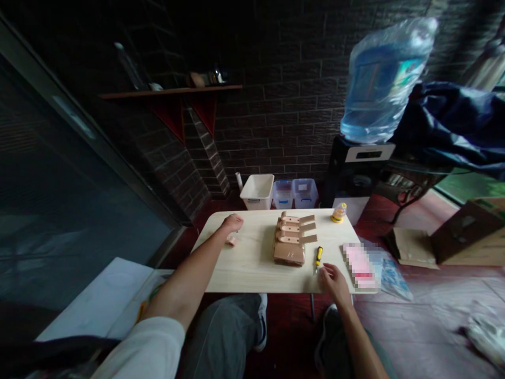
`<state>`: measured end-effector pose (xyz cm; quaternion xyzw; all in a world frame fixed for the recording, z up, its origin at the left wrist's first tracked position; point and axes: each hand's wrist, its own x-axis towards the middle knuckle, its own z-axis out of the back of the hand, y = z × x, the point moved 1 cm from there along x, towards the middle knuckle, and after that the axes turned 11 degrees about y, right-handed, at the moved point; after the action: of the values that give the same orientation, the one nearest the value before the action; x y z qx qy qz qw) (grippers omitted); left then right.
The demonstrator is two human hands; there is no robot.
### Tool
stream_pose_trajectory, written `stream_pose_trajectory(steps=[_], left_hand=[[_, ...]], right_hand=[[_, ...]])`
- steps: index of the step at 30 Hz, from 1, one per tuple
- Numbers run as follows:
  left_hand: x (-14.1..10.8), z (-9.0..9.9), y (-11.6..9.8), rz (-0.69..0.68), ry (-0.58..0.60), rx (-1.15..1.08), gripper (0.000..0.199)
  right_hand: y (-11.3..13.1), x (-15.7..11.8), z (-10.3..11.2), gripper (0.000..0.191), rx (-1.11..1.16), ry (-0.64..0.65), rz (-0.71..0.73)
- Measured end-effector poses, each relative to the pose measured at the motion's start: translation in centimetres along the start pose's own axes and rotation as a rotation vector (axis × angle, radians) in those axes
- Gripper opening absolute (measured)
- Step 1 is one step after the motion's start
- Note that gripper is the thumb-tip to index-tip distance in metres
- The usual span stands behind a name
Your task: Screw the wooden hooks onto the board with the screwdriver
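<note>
My left hand (233,222) is at the far left of the table, its fingers closed in a pinch. Whatever they hold is too small to make out. Just below its wrist lies a small wooden piece (231,241). My right hand (334,280) hovers or rests by the front right edge, fingers loosely curled and apart, with nothing visible in them. Beside its fingertips is a yellow and black screwdriver (319,255), shaft pointing toward me. Between the hands, a stack of cardboard (289,253) carries several wooden pieces (290,229) with cardboard strips (308,228) sticking out to the right.
A clear container with a yellow base (339,213) stands at the table's back right corner. A pink, blurred-out item (360,266) lies at the right edge. Beyond the table (244,273) are a white bin (257,190), two clear bins (304,193) and a water dispenser (355,173).
</note>
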<state>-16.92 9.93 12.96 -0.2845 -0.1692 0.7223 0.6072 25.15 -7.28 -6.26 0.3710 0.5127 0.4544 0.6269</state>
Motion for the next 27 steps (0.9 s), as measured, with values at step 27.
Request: stream_pose_trajectory(steps=[27], left_hand=[[5.2, 5.6, 10.7, 0.153, 0.306, 0.365, 0.043]], right_hand=[[2.9, 4.9, 1.3, 0.037, -0.181, -0.109, 0.067]])
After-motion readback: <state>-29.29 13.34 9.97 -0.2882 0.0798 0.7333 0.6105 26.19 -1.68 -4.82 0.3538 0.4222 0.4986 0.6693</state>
